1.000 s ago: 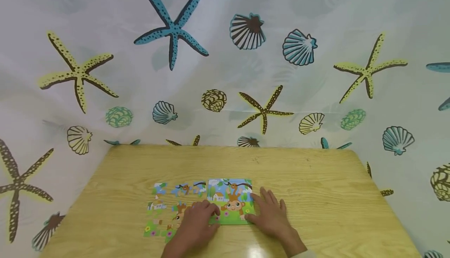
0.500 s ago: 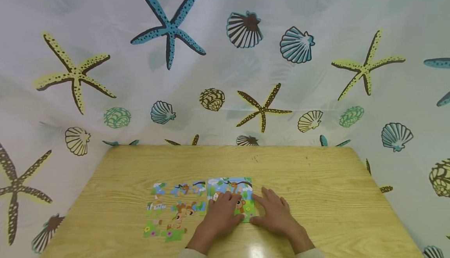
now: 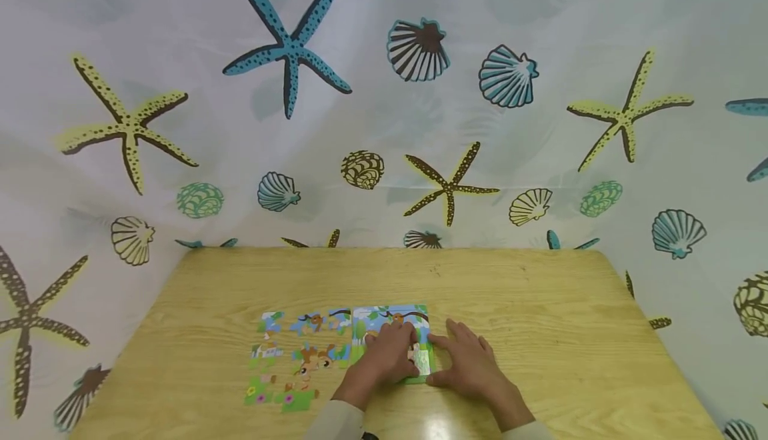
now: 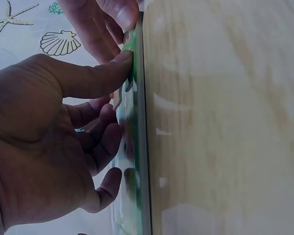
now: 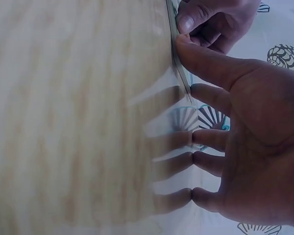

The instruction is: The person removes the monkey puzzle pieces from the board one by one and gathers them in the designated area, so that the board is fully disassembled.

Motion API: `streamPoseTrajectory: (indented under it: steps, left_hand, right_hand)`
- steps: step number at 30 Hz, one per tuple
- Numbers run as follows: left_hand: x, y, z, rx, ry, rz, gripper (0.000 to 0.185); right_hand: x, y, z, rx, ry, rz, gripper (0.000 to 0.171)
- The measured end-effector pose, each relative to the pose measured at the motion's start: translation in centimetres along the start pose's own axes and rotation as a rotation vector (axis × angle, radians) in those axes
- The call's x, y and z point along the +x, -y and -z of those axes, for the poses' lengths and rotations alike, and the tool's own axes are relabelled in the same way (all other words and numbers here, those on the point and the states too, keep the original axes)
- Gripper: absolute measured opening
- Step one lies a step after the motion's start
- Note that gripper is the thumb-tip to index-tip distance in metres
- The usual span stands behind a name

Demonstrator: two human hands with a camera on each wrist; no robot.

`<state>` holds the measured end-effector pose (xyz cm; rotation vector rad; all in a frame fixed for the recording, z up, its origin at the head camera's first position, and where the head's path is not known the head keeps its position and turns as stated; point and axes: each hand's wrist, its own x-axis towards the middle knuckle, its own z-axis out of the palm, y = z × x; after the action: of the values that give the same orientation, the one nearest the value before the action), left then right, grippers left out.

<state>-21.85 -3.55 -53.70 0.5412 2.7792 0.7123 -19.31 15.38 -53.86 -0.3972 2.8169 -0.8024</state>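
Note:
A square picture-puzzle board (image 3: 363,315) with a monkey scene lies on the table. My left hand (image 3: 390,353) is over it, thumb and fingertips pinching a small puzzle piece (image 3: 414,352) near the lower right. A pale patch (image 3: 423,363) shows in the board beside that piece. In the left wrist view the thumb (image 4: 100,78) is at the board's face and the other fingers are bent. My right hand (image 3: 470,363) rests at the board's right edge, fingers spread, with the thumb touching the near corner. Most of the picture's middle is hidden by my left hand.
Left of the board lie loose puzzle pieces in clusters: monkey-face pieces (image 3: 310,365), house pieces (image 3: 267,352), flower pieces (image 3: 260,390) and branch pieces (image 3: 339,319). The wooden table (image 3: 540,307) meets a curtain (image 3: 384,120) printed with starfish and shells at its back.
My left hand has moved right from the board's left side to its lower right and pinches a piece there. A pale patch now shows. The right hand stays nearly still.

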Motion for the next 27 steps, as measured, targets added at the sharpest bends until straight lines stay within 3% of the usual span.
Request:
streamPoseTrajectory:
  steps: [3,8,15,21,27]
  left_hand:
    - [0.1,0.1,-0.2,-0.065,0.01,-0.01,0.043]
    - [-0.5,0.6,-0.2,-0.164,-0.011,-0.056,0.031]
    - [-4.0,3.3,2.3,-0.27,-0.043,0.011,0.018]
    - [-7.6,6.8,4.9,-0.236,-0.052,0.087,0.019]
    - [-9.4,8.4,5.1,-0.18,-0.029,0.125,0.022]
  right_hand:
    - [0.0,-0.1,0.1,0.006,0.002,-0.005,0.071]
    - [0.0,-0.1,0.0,0.002,0.005,-0.009,0.071]
    - [-0.2,0.1,0.0,0.024,0.007,-0.009,0.073]
    - [-0.5,0.1,0.3,0.005,0.003,-0.013,0.074]
    - [-0.4,-0.3,0.3,0.003,0.004,-0.02,0.074]
